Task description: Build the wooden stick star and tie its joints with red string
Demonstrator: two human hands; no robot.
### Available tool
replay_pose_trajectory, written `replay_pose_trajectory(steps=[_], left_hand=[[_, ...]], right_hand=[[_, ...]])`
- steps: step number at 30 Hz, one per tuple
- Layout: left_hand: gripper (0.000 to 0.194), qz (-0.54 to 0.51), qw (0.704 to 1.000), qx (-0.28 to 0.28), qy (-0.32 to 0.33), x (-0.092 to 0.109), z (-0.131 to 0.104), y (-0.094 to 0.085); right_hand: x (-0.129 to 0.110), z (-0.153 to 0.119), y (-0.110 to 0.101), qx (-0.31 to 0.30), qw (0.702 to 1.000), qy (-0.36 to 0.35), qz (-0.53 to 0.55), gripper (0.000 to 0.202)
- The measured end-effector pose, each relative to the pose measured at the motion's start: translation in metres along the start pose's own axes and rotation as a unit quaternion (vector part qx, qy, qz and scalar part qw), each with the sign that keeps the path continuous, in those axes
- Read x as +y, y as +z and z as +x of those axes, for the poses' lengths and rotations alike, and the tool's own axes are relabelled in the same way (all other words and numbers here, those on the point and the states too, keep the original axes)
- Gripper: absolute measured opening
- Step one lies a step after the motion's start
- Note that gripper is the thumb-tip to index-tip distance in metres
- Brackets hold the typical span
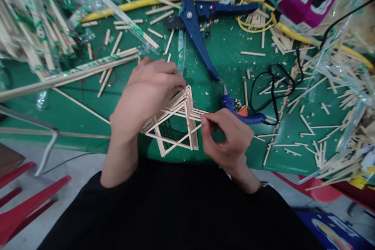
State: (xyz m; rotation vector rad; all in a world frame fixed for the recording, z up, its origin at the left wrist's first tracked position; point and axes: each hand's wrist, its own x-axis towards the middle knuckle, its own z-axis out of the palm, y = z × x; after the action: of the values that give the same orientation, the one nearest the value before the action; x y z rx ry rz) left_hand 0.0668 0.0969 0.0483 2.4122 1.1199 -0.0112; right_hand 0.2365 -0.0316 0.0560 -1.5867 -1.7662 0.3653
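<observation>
A star-shaped frame of stacked wooden sticks [175, 141] lies on the green table, close to my body. My left hand [150, 90] is closed at its upper left, with the fingertips at the top point; they partly hide the sticks there. Red thread [188, 119] hangs over that point and stretches toward my right hand [227, 134]. Thumb and forefinger of the right hand are pinched together on the thread, just right of the frame. Beyond the right hand lies a blue glue gun [231, 105] with an orange trigger.
Blue-handled cutters [195, 27] lie ahead, across a yellow cable [131, 6]. Bundled sticks in plastic wrappers [38, 19] crowd the left. Loose cut sticks [320, 154] and wrappers cover the right. A purple power block [307, 0] sits at the back right, near black cords.
</observation>
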Motion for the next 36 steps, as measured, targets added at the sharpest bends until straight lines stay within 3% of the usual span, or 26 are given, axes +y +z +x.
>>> replay_pose_trajectory(steps=[5,18,26,30,33,36], left_hand=[[0.025,0.011,1.000,-0.009,0.027,-0.001,0.005,0.003],[0.028,-0.019,1.000,-0.013,-0.002,-0.005,0.003,0.005],[0.023,-0.027,1.000,0.015,0.003,-0.008,0.001,0.006],[0.019,-0.134,0.988,0.071,-0.019,0.004,-0.005,-0.003],[0.019,-0.216,0.965,0.150,0.007,0.016,-0.018,-0.011],[0.015,-0.230,0.953,0.196,0.035,0.027,-0.040,-0.013]], right_hand=[[-0.001,-0.006,0.002,-0.014,1.000,0.005,0.008,0.010],[-0.004,-0.020,0.006,-0.045,0.998,0.031,0.008,0.013],[-0.005,-0.024,0.007,-0.050,0.999,0.021,0.002,0.016],[-0.003,-0.025,0.003,-0.027,0.999,0.030,0.021,0.011],[-0.002,-0.024,-0.002,-0.001,0.996,0.047,0.079,0.012],[-0.005,-0.023,-0.010,0.031,0.982,0.072,0.174,0.011]])
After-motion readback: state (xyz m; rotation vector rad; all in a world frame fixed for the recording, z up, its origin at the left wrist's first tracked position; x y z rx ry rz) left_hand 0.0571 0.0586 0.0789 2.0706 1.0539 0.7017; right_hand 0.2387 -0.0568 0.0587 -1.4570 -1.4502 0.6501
